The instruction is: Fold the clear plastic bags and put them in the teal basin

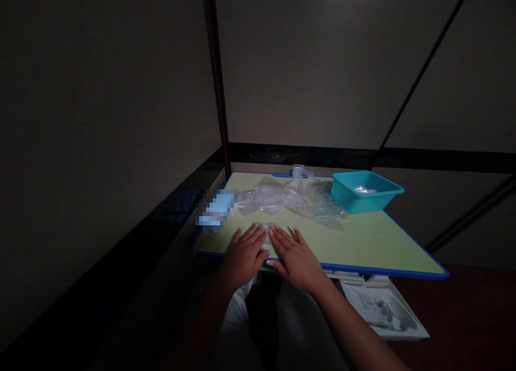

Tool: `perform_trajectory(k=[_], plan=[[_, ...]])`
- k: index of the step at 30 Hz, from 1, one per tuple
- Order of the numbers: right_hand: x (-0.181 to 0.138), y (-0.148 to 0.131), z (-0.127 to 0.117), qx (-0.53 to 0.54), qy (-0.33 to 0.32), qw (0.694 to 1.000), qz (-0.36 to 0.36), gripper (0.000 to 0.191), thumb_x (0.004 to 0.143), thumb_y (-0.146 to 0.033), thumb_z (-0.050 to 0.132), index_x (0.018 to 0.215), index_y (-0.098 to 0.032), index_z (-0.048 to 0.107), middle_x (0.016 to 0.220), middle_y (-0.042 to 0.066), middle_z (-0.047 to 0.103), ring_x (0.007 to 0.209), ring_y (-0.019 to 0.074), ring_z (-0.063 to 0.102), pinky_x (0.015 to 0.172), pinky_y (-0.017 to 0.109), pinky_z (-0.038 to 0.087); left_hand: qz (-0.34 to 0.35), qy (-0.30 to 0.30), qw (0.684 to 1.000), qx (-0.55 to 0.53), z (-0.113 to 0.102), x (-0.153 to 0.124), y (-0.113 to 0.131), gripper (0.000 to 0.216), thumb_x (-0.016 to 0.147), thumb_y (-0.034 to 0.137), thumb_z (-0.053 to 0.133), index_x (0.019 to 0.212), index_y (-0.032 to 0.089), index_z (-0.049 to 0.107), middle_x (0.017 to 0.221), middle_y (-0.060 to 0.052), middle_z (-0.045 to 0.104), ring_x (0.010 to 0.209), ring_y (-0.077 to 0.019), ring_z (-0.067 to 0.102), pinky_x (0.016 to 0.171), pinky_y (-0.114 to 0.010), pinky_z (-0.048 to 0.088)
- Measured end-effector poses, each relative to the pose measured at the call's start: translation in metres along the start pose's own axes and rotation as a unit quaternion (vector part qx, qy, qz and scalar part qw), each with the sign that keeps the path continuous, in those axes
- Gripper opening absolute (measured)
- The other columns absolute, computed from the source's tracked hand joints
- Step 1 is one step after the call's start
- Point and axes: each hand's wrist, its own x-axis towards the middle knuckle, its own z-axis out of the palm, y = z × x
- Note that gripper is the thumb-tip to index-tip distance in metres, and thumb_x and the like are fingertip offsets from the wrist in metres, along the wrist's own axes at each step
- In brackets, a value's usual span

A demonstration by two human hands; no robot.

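My left hand (pixel 245 255) lies palm down near the front edge of the table, its fingers stretched forward. Beside it my right hand (pixel 295 258) rests flat too, thumb pointing inward, its fingertips close to those of the left. Between and under the fingertips shows a small clear plastic bag (pixel 267 236), pressed against the tabletop; most of it is hidden by the hands. Farther back, several crumpled clear plastic bags (pixel 278 197) spread across the table.
The yellow-green table (pixel 363 247) has a blue edge. A teal basket (pixel 365 199) with small plastic pieces stands at right. At left lies a blurred light-blue object (pixel 220 207). An open drawer (pixel 411 328) holding papers juts out below. Walls stand behind and left.
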Motion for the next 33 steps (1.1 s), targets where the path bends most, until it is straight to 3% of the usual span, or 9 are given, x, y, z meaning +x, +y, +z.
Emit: perform_trajectory(k=[11, 18, 21, 26, 33], plan=[[0.001, -0.001, 0.000, -0.019, -0.023, 1.000, 0.006, 0.075, 0.087, -0.059, 0.036, 0.145, -0.012, 0.023, 0.149, 0.013, 0.023, 0.140, 0.0243, 0.013, 0.112, 0.052, 0.000, -0.103, 0.003, 0.995, 0.017, 0.009, 0.023, 0.010, 0.048, 0.090, 0.019, 0.030, 0.138, 0.021, 0.037, 0.147, -0.003, 0.034, 0.138, -0.0181, 0.022, 0.111, -0.052, 0.015], [0.000, 0.000, -0.001, -0.010, -0.035, 0.999, 0.020, 0.081, 0.085, -0.064, 0.038, 0.145, -0.014, 0.021, 0.150, 0.014, 0.020, 0.140, 0.0252, 0.009, 0.111, 0.053, 0.002, -0.152, 0.004, 0.988, 0.037, 0.014, 0.035, 0.011, 0.044, 0.089, 0.023, 0.036, 0.132, 0.026, 0.047, 0.146, -0.005, 0.036, 0.139, -0.0222, 0.018, 0.110, -0.055, 0.014], [0.000, -0.001, -0.005, 0.006, -0.043, 0.999, 0.026, 0.079, 0.086, -0.063, 0.036, 0.145, -0.013, 0.021, 0.150, 0.014, 0.020, 0.140, 0.0247, 0.009, 0.111, 0.053, 0.001, -0.157, 0.000, 0.987, 0.045, 0.016, 0.034, 0.009, 0.045, 0.088, 0.025, 0.039, 0.132, 0.027, 0.046, 0.145, -0.006, 0.037, 0.140, -0.0233, 0.017, 0.109, -0.055, 0.015], [0.013, -0.002, -0.014, 0.059, -0.044, 0.996, 0.050, 0.061, 0.095, -0.051, 0.017, 0.147, -0.019, 0.014, 0.151, 0.007, 0.020, 0.140, 0.0193, 0.013, 0.111, 0.053, 0.001, -0.152, -0.013, 0.987, 0.042, 0.018, 0.034, 0.008, 0.045, 0.089, 0.027, 0.037, 0.134, 0.028, 0.043, 0.145, -0.009, 0.037, 0.140, -0.0258, 0.017, 0.107, -0.056, 0.018], [0.034, 0.005, -0.003, 0.040, -0.075, 0.993, 0.085, 0.064, 0.094, -0.053, 0.012, 0.146, -0.015, 0.015, 0.151, 0.009, 0.018, 0.140, 0.0198, 0.012, 0.111, 0.051, 0.003, -0.154, -0.013, 0.987, 0.052, 0.019, 0.033, 0.009, 0.051, 0.086, 0.029, 0.040, 0.138, 0.026, 0.039, 0.146, -0.011, 0.034, 0.139, -0.0297, 0.015, 0.106, -0.057, 0.017]])
